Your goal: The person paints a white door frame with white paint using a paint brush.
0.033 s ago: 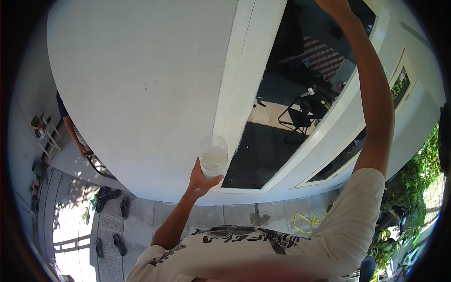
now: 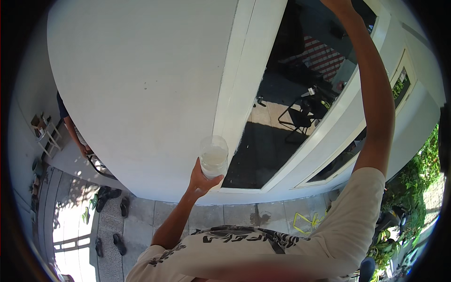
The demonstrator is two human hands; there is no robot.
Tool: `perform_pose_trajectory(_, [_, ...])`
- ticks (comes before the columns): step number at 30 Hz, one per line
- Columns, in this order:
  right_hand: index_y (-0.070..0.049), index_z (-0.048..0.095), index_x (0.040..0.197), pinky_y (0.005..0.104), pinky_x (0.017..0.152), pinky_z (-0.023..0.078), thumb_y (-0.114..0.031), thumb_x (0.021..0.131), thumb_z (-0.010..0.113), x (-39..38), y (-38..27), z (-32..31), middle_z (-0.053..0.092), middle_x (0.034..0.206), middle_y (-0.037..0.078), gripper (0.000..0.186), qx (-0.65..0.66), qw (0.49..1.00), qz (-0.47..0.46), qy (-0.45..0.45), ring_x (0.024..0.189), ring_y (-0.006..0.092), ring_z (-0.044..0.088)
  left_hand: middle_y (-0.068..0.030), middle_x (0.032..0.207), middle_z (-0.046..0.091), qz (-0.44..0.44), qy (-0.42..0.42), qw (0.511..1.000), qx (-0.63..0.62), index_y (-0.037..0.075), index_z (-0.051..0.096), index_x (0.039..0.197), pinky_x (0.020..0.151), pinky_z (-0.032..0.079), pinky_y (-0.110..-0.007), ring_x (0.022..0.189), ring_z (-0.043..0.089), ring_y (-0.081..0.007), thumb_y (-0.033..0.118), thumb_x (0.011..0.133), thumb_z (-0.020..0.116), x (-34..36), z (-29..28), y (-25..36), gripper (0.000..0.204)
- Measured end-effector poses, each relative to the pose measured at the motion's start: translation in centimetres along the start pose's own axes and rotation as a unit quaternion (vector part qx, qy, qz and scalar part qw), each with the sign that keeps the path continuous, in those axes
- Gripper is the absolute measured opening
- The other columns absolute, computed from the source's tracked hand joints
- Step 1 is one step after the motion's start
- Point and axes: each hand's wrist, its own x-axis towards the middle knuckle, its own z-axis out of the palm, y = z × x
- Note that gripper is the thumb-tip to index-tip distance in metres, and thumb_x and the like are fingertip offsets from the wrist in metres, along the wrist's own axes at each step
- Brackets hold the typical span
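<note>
A clear container (image 2: 213, 155) holding cloudy pale liquid is gripped in my left hand (image 2: 202, 176), low in front of the white wall (image 2: 141, 94) and beside a white-framed glass pane (image 2: 263, 150). My right hand (image 2: 338, 7) is raised to the top edge of the picture at the upper part of the pane; its fingers are mostly cut off, so I cannot tell what they touch or hold.
At the left, another person's arm (image 2: 75, 131) shows beside a small white table (image 2: 49, 134). Several dark shoes (image 2: 120, 244) lie on the paving. Yellow straps (image 2: 305, 221) lie low right, near plants (image 2: 423, 160). A chair (image 2: 298, 115) shows in the glass.
My right hand and forearm have shifted very slightly to the right. My left hand and the container look the same.
</note>
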Motion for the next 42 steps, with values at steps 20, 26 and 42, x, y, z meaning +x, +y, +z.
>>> perform_pose_trajectory(20, [0.001,0.072,0.092,0.0321,0.054,0.048,-0.008,0.091,0.076,-2.6,-2.5,2.2,0.068,0.084,0.013,0.010,-0.019,0.999,-0.050,0.011,0.061,0.0213,0.063,-0.0120,0.130,0.061,-0.004,-0.002,1.000,0.002,0.002,0.042,0.144,0.104,0.048,-0.041,0.120,0.060,-0.0237,0.013,0.075,0.087,-0.8,-0.1,0.4,0.084])
perform_pose_trajectory(26, [-0.008,0.071,0.097,0.0323,0.070,0.056,-0.012,0.088,0.075,-15.5,-12.2,7.7,0.066,0.085,0.004,0.010,0.066,0.980,-0.103,-0.155,0.077,0.0205,0.067,-0.0116,0.130,0.061,-0.014,0.004,1.000,0.020,0.002,0.042,0.144,0.104,0.048,-0.041,0.120,0.060,-0.0236,0.012,0.075,0.087,-1.3,-0.8,0.4,0.083])
perform_pose_trajectory(42, [-0.007,0.071,0.100,0.0292,0.056,0.047,-0.019,0.091,0.079,-13.2,-5.3,5.1,0.064,0.083,0.007,0.017,-0.017,0.988,-0.144,-0.053,0.067,0.0198,0.062,-0.0153,0.123,0.062,-0.013,0.014,1.000,0.017,0.002,0.042,0.140,0.098,0.051,-0.042,0.112,0.063,-0.0267,0.025,0.074,0.089,-1.5,-0.7,0.5,0.084])
